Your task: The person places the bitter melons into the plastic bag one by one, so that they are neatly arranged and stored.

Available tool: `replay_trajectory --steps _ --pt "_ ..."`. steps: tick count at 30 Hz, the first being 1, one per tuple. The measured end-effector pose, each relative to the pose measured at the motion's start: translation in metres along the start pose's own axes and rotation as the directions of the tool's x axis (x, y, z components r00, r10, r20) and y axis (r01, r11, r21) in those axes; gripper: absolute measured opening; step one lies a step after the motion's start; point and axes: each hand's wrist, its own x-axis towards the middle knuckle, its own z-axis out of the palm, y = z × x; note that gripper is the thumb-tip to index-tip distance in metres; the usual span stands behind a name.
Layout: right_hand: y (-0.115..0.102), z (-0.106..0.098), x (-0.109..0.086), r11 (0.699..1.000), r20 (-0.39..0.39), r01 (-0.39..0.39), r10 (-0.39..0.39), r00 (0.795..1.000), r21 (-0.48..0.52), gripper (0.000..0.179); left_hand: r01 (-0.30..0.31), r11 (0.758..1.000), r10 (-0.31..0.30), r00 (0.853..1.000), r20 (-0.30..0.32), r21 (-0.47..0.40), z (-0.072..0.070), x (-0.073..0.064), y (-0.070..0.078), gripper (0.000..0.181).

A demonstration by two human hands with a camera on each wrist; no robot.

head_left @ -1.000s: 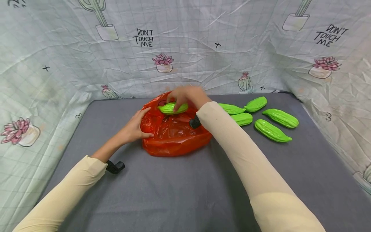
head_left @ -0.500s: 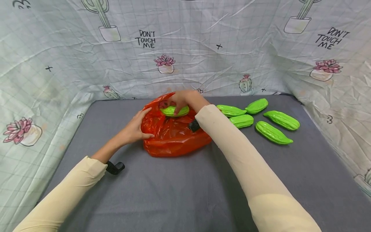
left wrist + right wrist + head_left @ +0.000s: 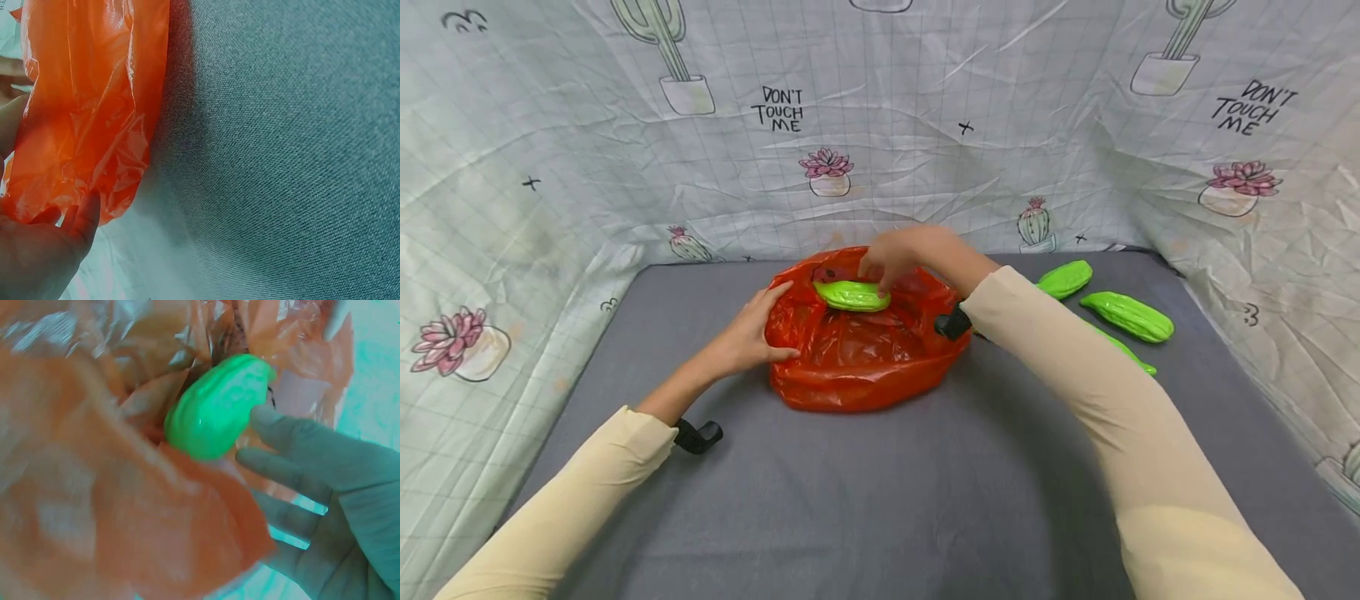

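Observation:
A red plastic bag (image 3: 865, 387) lies with its mouth spread wide on the grey cloth. Inside it, toward the back, is a glossy green bitter melon (image 3: 848, 297) with ridged skin. My left hand (image 3: 747, 335) curves round the bag's left side, thumb at the front of the rim and fingers at the back; the left wrist view shows this hand (image 3: 44, 256) against the crinkled plastic. At the melon's right end is my right hand (image 3: 913, 252). In the right wrist view, its fingers are loosely spread, the fingertips right beside the melon (image 3: 219, 407).
To the right are more bitter melons, with one at the back (image 3: 1064, 279), a long one (image 3: 1129, 317) nearest the right edge, and another (image 3: 1138, 357) partly hidden by the right sleeve (image 3: 1082, 375). A printed cloth (image 3: 887, 150) hangs behind and at both sides.
My right hand has loosened from the bitter melon and shifted right, leaving it in the bag. The right forearm moved right and now covers other melons. My left hand stayed at the bag.

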Motion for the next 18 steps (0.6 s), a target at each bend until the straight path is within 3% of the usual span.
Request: replay_trajectory --steps 6,12,18 --pt "0.016 0.006 -0.041 0.997 -0.129 0.077 -0.075 0.989 0.014 0.038 0.011 1.000 -0.011 1.000 0.003 -0.001 0.000 0.000 0.000 0.105" --pt "0.034 0.013 -0.082 0.992 -0.237 0.068 -0.042 0.971 0.103 0.037 0.012 1.000 -0.012 1.000 0.004 0.004 -0.001 0.001 0.000 0.105" --pt "0.049 0.029 -0.112 0.990 -0.268 0.003 0.035 0.963 0.142 0.040 0.012 1.000 -0.013 1.000 0.010 0.008 0.000 0.001 0.000 0.106"
